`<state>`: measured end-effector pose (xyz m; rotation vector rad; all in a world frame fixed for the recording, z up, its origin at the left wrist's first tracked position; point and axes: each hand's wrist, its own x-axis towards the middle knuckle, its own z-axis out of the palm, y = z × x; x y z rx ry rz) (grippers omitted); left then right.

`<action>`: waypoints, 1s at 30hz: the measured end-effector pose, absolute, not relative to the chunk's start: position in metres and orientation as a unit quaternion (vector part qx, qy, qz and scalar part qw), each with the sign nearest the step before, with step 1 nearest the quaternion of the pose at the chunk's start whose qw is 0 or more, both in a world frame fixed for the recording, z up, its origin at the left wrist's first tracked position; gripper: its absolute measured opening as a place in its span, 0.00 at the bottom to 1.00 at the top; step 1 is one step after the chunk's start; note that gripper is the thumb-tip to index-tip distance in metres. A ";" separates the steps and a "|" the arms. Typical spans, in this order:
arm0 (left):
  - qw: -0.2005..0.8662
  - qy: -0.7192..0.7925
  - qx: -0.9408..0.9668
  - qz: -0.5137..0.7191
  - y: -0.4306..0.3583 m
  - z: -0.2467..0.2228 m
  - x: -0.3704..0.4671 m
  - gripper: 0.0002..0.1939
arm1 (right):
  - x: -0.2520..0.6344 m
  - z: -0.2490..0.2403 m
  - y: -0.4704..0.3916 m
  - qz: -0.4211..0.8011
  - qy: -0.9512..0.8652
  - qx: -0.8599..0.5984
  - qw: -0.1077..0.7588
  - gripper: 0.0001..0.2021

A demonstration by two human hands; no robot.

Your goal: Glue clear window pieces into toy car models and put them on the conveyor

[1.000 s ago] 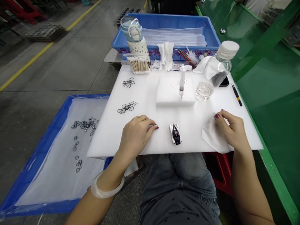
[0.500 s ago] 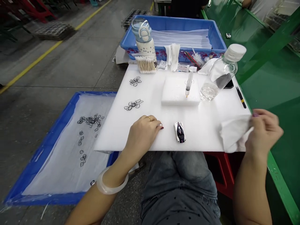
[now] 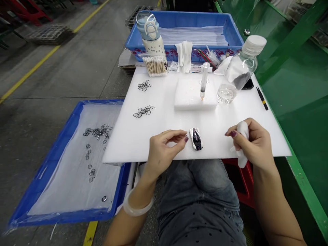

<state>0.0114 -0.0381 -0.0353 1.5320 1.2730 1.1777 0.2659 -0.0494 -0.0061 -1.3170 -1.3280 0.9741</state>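
Note:
A small white and dark toy car [image 3: 196, 139] lies near the front edge of the white foam board [image 3: 222, 128]. Just left of it is my left hand [image 3: 167, 147], thumb and forefinger slightly apart, tips close to the car's side; I make out nothing between them. On the car's other side, my right hand [image 3: 256, 141] is closed around a crumpled white cloth [image 3: 243, 136], held at the board's front right. Behind the car, a syringe [image 3: 204, 82] stands tip-down at a white foam block [image 3: 191, 94].
Thin dark rings lie in two piles [image 3: 144, 111] on the board and more in a blue tray [image 3: 120, 191] at lower left. Cotton swabs [image 3: 155, 66], a tumbler [image 3: 151, 34], a clear bottle [image 3: 241, 71], tweezers [image 3: 262, 98] and a blue bin [image 3: 130, 41] stand around the back and right.
My left hand has moved right, up to the car, and its fingers have opened a little. My right hand has come inward from the far right with the cloth, now bunched in its grip.

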 end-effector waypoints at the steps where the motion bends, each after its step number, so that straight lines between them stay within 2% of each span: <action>1: 0.488 0.471 0.545 0.492 -0.041 -0.036 0.018 0.08 | 0.262 -0.008 -0.051 0.419 -0.550 -0.539 0.482 0.15; 3: 0.617 0.395 0.426 0.531 -0.045 -0.040 0.031 0.09 | 0.254 -0.012 -0.052 0.446 -0.550 -0.532 0.463 0.16; 5: 0.681 0.337 0.342 0.553 -0.046 -0.043 0.040 0.11 | 0.247 -0.014 -0.054 0.462 -0.547 -0.531 0.452 0.18; 9: 0.704 0.319 0.281 0.568 -0.047 -0.049 0.044 0.12 | 0.235 -0.019 -0.055 0.489 -0.537 -0.514 0.457 0.19; 12: 0.701 0.333 0.274 0.568 -0.048 -0.050 0.042 0.13 | 0.225 -0.023 -0.053 0.466 -0.561 -0.488 0.481 0.15; 16: 0.704 0.344 0.267 0.562 -0.048 -0.049 0.042 0.15 | 0.207 -0.022 -0.047 0.344 -0.664 -0.421 0.514 0.01; 21: 0.705 0.333 0.247 0.576 -0.047 -0.047 0.046 0.12 | 0.187 -0.018 -0.044 0.180 -0.750 -0.358 0.526 0.09; 25: 0.681 0.356 0.250 0.590 -0.048 -0.046 0.049 0.12 | 0.190 -0.010 -0.048 0.032 -0.805 -0.371 0.461 0.06; 28: 0.678 0.360 0.253 0.588 -0.049 -0.046 0.049 0.13 | 0.202 0.000 -0.051 -0.018 -0.838 -0.371 0.401 0.06; 30: 0.685 0.351 0.250 0.588 -0.049 -0.045 0.049 0.13 | 0.208 0.007 -0.050 -0.038 -0.832 -0.383 0.399 0.07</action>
